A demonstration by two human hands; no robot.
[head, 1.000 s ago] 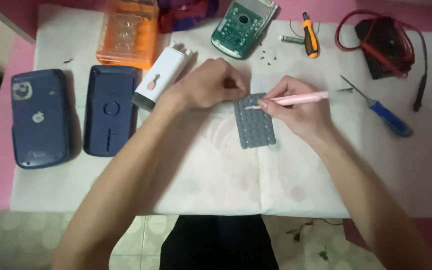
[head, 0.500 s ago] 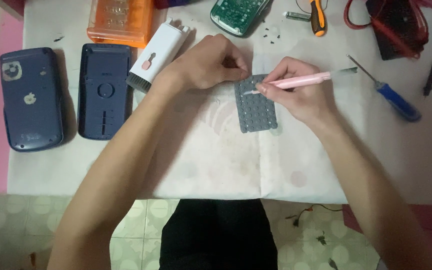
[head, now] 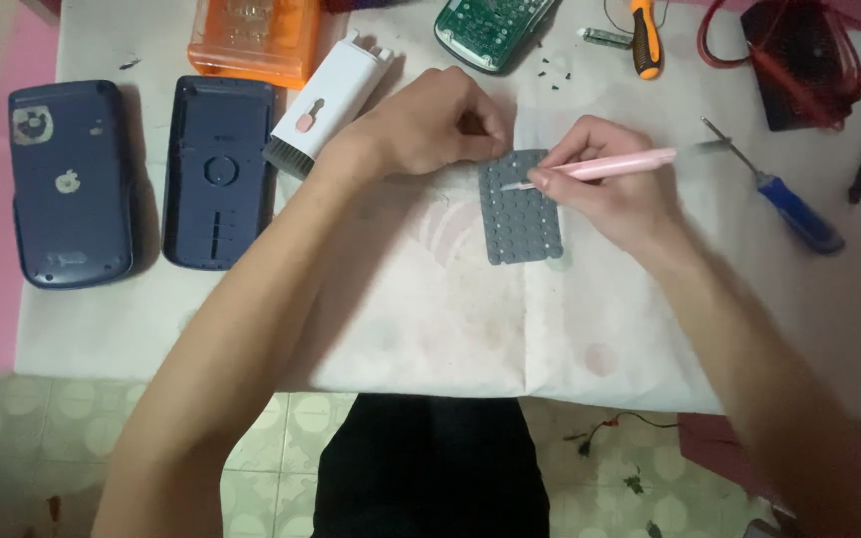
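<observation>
A grey rubber keypad mat (head: 522,217) lies flat on a white paper sheet (head: 430,319) in the middle of the table. My left hand (head: 430,125) pinches the mat's top left corner and holds it down. My right hand (head: 605,194) grips a thin pink pen-shaped tool (head: 610,165), its tip resting on the upper part of the mat. Both forearms reach in from below.
Two dark blue device shells (head: 70,184) (head: 217,171) lie at left. A white cleaning brush block (head: 326,100), an orange box (head: 251,40) and a green circuit board (head: 490,28) sit along the back. An orange-handled screwdriver (head: 643,35), blue screwdriver (head: 797,212), small screws (head: 553,66) and a black pouch with red cords (head: 799,65) lie at right.
The view has drifted so the table sits slightly higher in frame. Both hands stay on the keypad mat; the pink tool's tip has shifted a little along the mat's top rows.
</observation>
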